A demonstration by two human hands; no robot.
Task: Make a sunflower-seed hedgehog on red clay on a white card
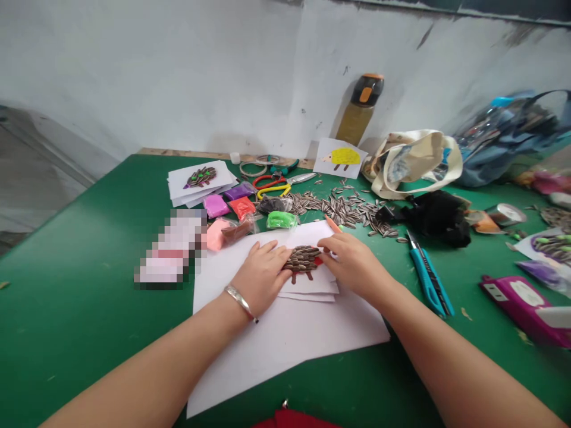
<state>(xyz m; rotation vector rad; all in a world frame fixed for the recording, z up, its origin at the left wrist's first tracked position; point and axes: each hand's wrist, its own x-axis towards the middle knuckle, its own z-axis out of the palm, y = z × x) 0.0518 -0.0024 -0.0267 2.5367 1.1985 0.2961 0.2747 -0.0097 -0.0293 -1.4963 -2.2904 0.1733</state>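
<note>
A hedgehog picture (303, 259), its body covered with rows of sunflower seeds, lies on small white sheets above a larger white paper (250, 362). Brown legs and a red patch show at its edge. My left hand (262, 274), with a silver bangle at the wrist, rests flat with fingers stretched out along the picture's left side. At the right side, my right hand (354, 260) has bent fingers pressed together by the red patch; whatever is between the fingertips is hidden. The tip of an orange, pencil-like thing (332, 224) pokes out behind this hand.
Loose sunflower seeds (348, 208) lie beyond the paper, beside bagged coloured clay (282, 220) and scissors (272, 186). A teal box cutter (428, 279), blade out, lies at right near a purple case (526, 306). A bottle (360, 110) stands against the wall near a cloth bag (414, 163).
</note>
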